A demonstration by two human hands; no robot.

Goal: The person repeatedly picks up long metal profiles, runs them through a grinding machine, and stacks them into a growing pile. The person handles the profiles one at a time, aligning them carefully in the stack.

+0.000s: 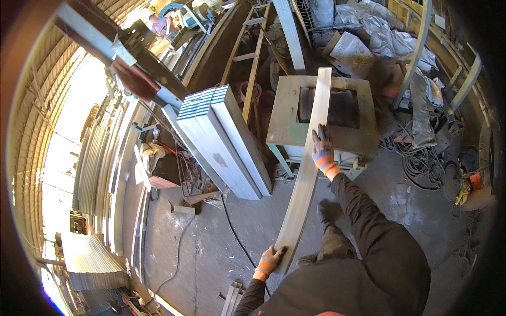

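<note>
A long, flat silver metal profile slants away from me, its far part over the top of a greenish metal machine. My left hand, in a grey and orange work glove, is closed on the profile's near end. Farther along, my right hand, in a matching glove, grips the profile's right edge with its fingers over the upper face. My right thumb is hidden. The machine has a dark rectangular opening in its top, partly covered by the profile.
Left of the machine stands a stack of silver profiles. Cables cross the floor, and a hose coil lies at right. Several short metal pieces lie near my left arm. A ladder and a person are farther back.
</note>
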